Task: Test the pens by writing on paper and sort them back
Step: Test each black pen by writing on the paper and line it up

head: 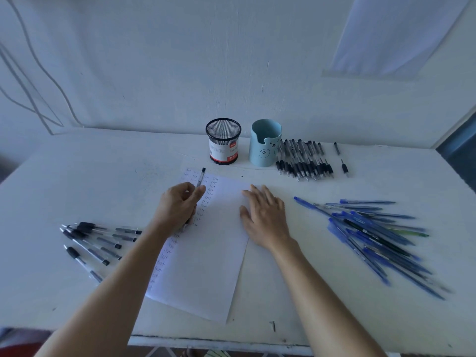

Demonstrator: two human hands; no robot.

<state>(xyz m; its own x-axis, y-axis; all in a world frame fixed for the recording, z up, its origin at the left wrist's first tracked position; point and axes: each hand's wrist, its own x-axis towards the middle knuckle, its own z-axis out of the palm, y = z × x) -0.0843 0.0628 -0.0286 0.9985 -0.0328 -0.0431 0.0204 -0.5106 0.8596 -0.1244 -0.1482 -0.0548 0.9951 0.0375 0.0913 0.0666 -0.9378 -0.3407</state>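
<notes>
A white sheet of paper [206,253] lies in the middle of the table, with columns of the handwritten word "test" down its left part. My left hand [177,206] grips a clear pen with a black cap [201,177] over those columns, its capped end pointing away from me. My right hand [265,215] rests flat and open on the paper's right edge. Several black pens [90,240] lie at the left, a row of black pens [304,161] at the back right, and a heap of blue pens [373,233] at the right.
A black mesh pen cup [223,141] and a light blue bear-faced cup [264,143] stand behind the paper near the wall. Two loose pen parts [341,158] lie right of the black row. The table's front edge [219,341] runs below my arms.
</notes>
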